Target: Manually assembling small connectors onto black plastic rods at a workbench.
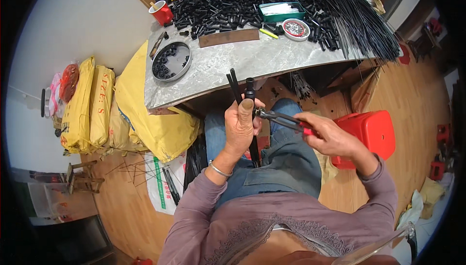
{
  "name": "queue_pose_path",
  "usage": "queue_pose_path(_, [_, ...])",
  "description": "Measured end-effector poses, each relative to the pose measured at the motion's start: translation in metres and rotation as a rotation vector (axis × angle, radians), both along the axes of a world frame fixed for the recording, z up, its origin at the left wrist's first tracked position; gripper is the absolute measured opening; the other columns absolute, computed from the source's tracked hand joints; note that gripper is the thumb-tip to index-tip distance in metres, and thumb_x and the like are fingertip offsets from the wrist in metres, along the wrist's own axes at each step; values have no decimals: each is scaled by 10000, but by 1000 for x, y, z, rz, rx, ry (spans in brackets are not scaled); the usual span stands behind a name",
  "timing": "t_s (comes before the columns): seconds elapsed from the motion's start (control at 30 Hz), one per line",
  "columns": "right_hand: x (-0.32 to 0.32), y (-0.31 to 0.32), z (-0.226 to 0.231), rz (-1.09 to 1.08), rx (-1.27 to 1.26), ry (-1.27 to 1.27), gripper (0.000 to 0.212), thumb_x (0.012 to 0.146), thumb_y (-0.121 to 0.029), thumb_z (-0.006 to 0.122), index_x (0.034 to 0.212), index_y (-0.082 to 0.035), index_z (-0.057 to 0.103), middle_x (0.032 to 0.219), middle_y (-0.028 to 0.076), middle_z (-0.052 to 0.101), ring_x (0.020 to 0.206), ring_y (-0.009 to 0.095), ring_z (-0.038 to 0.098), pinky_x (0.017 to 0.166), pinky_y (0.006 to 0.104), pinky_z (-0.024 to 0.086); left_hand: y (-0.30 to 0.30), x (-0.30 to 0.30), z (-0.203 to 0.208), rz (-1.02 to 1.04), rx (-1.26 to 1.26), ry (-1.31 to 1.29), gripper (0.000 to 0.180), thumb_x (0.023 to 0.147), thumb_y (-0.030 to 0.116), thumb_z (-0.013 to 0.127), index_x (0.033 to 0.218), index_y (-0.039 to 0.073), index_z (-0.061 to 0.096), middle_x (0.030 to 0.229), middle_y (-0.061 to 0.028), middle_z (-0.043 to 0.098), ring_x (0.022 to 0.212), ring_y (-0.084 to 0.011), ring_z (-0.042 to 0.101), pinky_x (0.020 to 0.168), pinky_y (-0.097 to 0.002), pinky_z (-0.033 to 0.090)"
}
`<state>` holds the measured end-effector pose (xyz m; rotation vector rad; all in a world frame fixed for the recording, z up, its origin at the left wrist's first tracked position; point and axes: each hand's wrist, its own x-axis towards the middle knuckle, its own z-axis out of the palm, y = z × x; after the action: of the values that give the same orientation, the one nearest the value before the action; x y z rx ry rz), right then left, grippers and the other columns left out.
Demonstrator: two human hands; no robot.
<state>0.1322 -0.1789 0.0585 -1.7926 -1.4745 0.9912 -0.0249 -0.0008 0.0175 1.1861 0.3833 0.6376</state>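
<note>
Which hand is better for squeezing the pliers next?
Probably the right hand: it holds the pliers by their handles, with their tips beside the left hand. The left one looks busy, gripping black rods.

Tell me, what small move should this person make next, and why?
Probably a gentle squeeze of the pliers with the right hand: their head sits close beside the black tubular piece that the left hand holds along with thin black rods, so they look lined up. Whether the jaws bite is unclear.
</note>
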Motion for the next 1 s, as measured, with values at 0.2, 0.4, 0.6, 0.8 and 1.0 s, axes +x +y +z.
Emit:
queue_pose_path(0.2, [-49, -6, -28, -164, -298, 1093, 265, 972, -269, 503, 1061, -20, 522, 715, 45, 511, 573, 150, 513, 516, 321, 448, -1, 7, 9, 67, 58, 51, 588, 904, 583, 478, 882, 1, 558, 589, 0, 461, 430, -57, 403, 390, -205, 324])
queue_pose_path(0.4, [-33, -3, -24, -35, -287, 1033, 475, 994, -335, 442, 1281, 44, 425, 1049, 187, 635, 881, 244, 660, 753, 321, 525, 11, 5, 4, -124, -15, 38, 640, 893, 626, 447, 825, -1, 552, 546, 13, 438, 418, -51, 402, 385, -203, 334])
queue_pose_path(0.6, [-22, -1, 1, -22, -387, 900, 433, 992, -356, 446, 1184, 30, 487, 791, 90, 596, 689, 186, 638, 572, 289, 510, 13, 7, 8, -193, -69, -9, 668, 883, 646, 438, 797, -7, 549, 523, 20, 415, 406, -54, 395, 382, -210, 337])
queue_pose_path(0.8, [-44, 0, -22, -153, -364, 1023, 368, 991, -381, 446, 884, -31, 491, 630, 8, 452, 480, 103, 425, 448, 245, 395, 17, 8, 6, -275, -97, -23, 660, 882, 637, 450, 806, -6, 572, 518, 15, 425, 412, -50, 398, 382, -203, 316])
queue_pose_path(1.0, [-37, 6, -13, -130, -427, 936, 376, 992, -360, 457, 749, -73, 456, 582, -18, 417, 470, 84, 410, 429, 252, 380, 30, 12, 2, -442, -178, -81, 652, 881, 633, 456, 820, -7, 569, 504, 15, 412, 393, -59, 389, 373, -209, 308])
